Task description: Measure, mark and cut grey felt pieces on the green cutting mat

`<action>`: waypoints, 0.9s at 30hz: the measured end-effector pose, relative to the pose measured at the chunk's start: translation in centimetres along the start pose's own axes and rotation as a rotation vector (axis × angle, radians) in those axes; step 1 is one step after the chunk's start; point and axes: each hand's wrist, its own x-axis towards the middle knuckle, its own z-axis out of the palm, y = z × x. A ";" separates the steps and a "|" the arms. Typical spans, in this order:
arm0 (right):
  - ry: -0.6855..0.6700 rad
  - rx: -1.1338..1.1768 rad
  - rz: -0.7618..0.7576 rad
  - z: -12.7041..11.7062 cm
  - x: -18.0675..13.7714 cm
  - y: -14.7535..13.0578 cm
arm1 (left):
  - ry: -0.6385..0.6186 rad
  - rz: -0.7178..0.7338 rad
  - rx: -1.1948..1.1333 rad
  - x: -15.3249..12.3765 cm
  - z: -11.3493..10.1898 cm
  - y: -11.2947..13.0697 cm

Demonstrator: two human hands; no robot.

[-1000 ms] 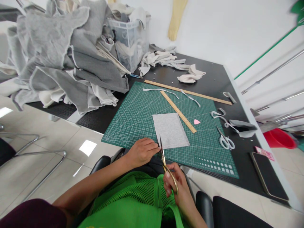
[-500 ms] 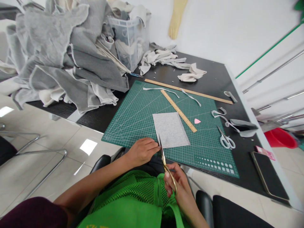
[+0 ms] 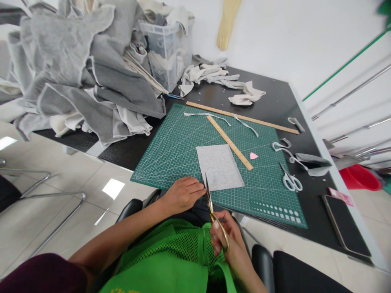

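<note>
We see a clear plastic bin (image 3: pixel 165 47) heaped with grey and cream cloth (image 3: pixel 177 19). Yellow lettering (image 3: pixel 125 290) on our green vest (image 3: pixel 159 270) is cut off, unreadable. Our pale grey, four-sided fabric (image 3: pixel 218 166) lies flat on the gridded mat (image 3: pixel 165 150) — gold-handled scissors (image 3: pixel 211 206), gripped in our right hand (image 3: pixel 226 232), reach its near-left corner. Our left hand (image 3: pixel 185 195) curls there; whether it pinches cloth, we cannot tell.

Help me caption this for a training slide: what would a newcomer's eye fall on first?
The heap of grey cloth on the left likely draws the eye first, beside a clear bin. Next comes the green mat in the middle, bearing a grey cloth square. At the mat's front edge, the right hand holds gold-handled scissors, with the left hand close by.
</note>
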 end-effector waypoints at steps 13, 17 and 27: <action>0.008 -0.004 0.012 0.2 -0.4 -0.5 | -0.013 0.000 -0.022 -0.1 0.1 -0.1; -0.002 0.019 0.014 0.1 -0.3 -0.3 | -0.019 0.008 -0.020 -0.1 0.1 -0.1; -0.016 0.005 0.000 -0.1 -0.3 -0.3 | 0.007 -0.083 -0.008 0.0 0.1 0.3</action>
